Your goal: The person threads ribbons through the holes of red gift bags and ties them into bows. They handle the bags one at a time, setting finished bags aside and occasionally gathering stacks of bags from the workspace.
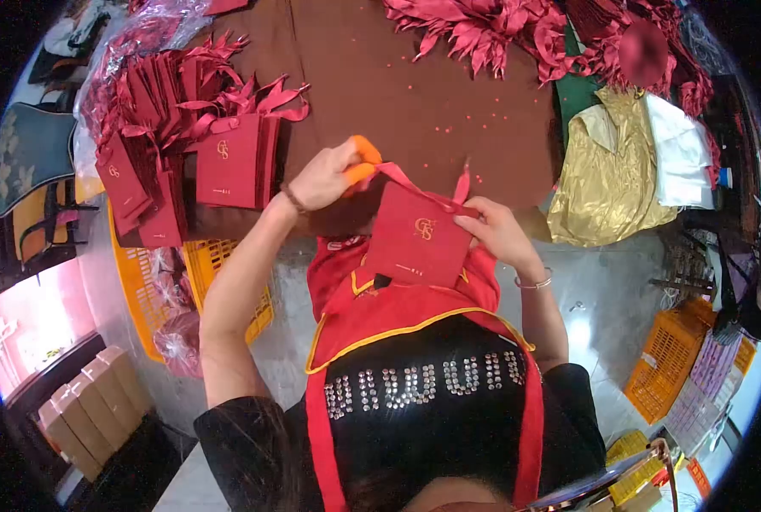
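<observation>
A small red paper gift bag (416, 237) with gold lettering is in front of my apron. My right hand (496, 229) grips its top right corner, thumb on the front face. A red ribbon (402, 177) runs from the bag's top edge to my left hand (328, 175), which is closed on its end. Bright orange, which looks like finger covers, shows at the left fingertips. Another ribbon end (463, 181) sticks up behind the bag's top edge.
Stacked red bags (227, 166) with ribbons lie at the table's left. More ribboned bags (483, 30) are at the back right, near gold plastic wrapping (607, 175). Red specks dot the brown tabletop (346, 77). Orange crates (129, 299) stand on the floor at left, another crate (666, 363) at right.
</observation>
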Demonstrator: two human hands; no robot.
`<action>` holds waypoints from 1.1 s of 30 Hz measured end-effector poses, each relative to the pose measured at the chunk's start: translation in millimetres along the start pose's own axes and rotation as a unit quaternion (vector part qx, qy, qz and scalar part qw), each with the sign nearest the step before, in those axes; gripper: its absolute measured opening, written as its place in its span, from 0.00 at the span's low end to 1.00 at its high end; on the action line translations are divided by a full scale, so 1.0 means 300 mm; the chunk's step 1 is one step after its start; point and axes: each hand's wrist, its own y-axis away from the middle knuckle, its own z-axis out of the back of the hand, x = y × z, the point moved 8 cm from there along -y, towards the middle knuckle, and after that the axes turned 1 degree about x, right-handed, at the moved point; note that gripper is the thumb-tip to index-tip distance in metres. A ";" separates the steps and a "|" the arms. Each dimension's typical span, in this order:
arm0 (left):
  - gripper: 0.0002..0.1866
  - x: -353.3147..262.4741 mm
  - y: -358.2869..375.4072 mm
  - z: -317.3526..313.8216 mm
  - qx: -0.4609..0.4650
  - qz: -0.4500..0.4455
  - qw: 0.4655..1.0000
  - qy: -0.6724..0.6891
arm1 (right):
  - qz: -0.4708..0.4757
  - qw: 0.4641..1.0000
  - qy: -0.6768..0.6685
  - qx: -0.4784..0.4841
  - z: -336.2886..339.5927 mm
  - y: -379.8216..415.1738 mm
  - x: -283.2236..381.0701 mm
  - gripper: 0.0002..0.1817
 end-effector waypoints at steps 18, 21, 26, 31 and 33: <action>0.15 0.230 0.273 0.099 -0.118 0.093 0.961 0.231 | 0.065 0.916 0.348 -0.190 0.051 0.046 0.069 0.16; 0.14 0.269 0.264 0.096 -0.181 0.074 0.950 0.243 | 0.078 0.908 0.356 -0.208 0.071 0.057 0.119 0.15; 0.14 0.279 0.242 0.087 -0.233 0.062 0.917 0.319 | 0.272 0.901 0.256 -0.218 0.029 -0.006 0.219 0.09; 0.19 0.290 0.226 0.093 -0.225 -0.022 0.824 0.519 | 0.262 0.911 0.287 -0.139 -0.087 -0.077 0.188 0.09; 0.20 0.272 0.230 0.085 -0.211 -0.057 0.812 0.542 | 0.263 0.907 0.299 -0.139 -0.097 -0.076 0.194 0.09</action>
